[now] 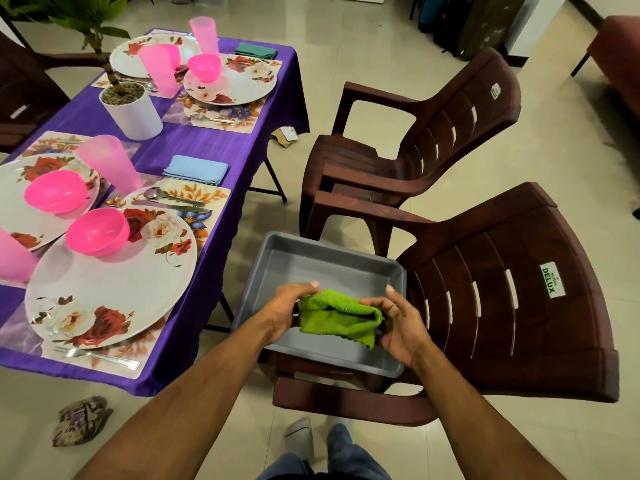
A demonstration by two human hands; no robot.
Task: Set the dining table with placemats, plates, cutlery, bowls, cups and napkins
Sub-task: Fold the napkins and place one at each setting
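A folded green napkin hangs above a grey tray that sits on the seat of the near brown chair. My left hand grips the napkin's left end and my right hand grips its right end. To the left, the purple-clothed table carries floral placemats, floral plates, pink bowls, pink cups, forks and spoons. A blue napkin lies by the near right setting, a dark green napkin by the far right one.
A white pot with a plant stands mid-table. A second brown chair stands behind the near one. A crumpled cloth lies on the floor near the table's corner, and a scrap lies under the far edge.
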